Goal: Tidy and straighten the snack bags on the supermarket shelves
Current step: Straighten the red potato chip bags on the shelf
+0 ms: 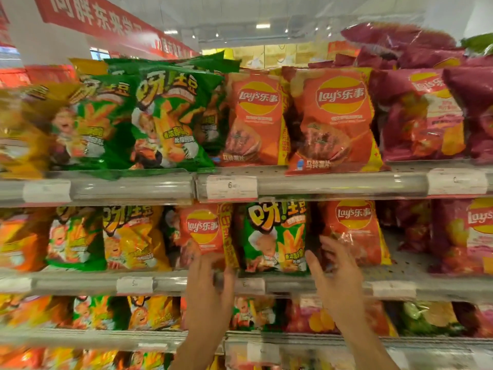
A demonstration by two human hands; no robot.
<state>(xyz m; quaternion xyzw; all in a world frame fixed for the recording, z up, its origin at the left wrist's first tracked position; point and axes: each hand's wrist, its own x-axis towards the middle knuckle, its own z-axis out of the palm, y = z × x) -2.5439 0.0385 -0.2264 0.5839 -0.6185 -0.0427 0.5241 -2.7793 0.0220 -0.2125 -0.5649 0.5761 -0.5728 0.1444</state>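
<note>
Two bare hands reach up to a green snack bag (pixel 274 236) standing upright on the middle shelf (pixel 170 283) of a supermarket display. The bag is glossy, crinkled plastic, printed with large yellow Chinese characters, a cartoon chef in a white hat and orange potato sticks. The left hand (pixel 208 295) is at the bag's lower left corner, its fingers (pixel 229 276) straight and close together, tips against the edge where this bag meets a red Lay's bag (pixel 205 233); whether they press or only touch is unclear through motion blur. The right hand (pixel 338 279) is at the green bag's right side, fingers spread apart and relaxed, holding nothing, in front of a second red Lay's bag (pixel 354 231).

Both red bags beside the green one carry the round yellow and red "Lay's 乐事" logo. Left of the green bag, past the first red one, stands a yellow bag (pixel 133 236) with the same chef design. Directly below the green bag, the shelf's grey rail holds a white price label (pixel 250 285), its print too blurred to read. Above the green bag, an upper shelf rail bears a price label (pixel 231 186) showing "6", with two larger red "Lay's 乐事" bags (pixel 333 118) and green chef bags (pixel 170 116) standing on it. Far above and to the left hangs a red banner (pixel 106 22) with white Chinese characters
</note>
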